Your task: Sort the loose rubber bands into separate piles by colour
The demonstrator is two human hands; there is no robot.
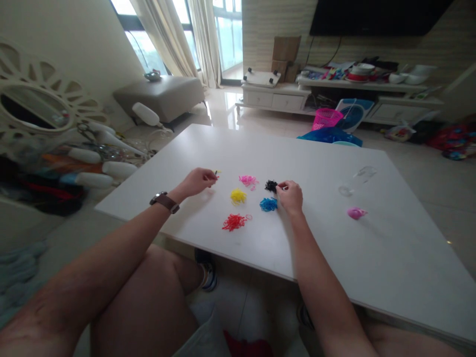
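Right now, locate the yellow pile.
In the head view, the yellow pile sits on the white table, left of the blue pile, between the pink pile beyond it and the red pile nearer the person.

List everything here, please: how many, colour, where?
Flat white table: 1, white, centre
Red band pile: 1, red, near side
Yellow band pile: 1, yellow, beyond red
Pink band pile: 1, pink, beyond yellow
Blue band pile: 1, blue, right of yellow
Black band pile: 1, black, beyond blue
Long transparent object: 1, clear, table's right
Small rounded object: 1, pink, table's right
Flat screen: 1, black, far wall
Cloth curtains: 2, cream, windows
Boxy bench: 1, grey, beyond table
Mixed clutter: uncounted, many colours, room edges
Watch: 1, brown strap, left wrist
Legs: 2, bare, below table
Left hand: 1, bare, pinching coloured bits
Right hand: 1, bare, at black pile
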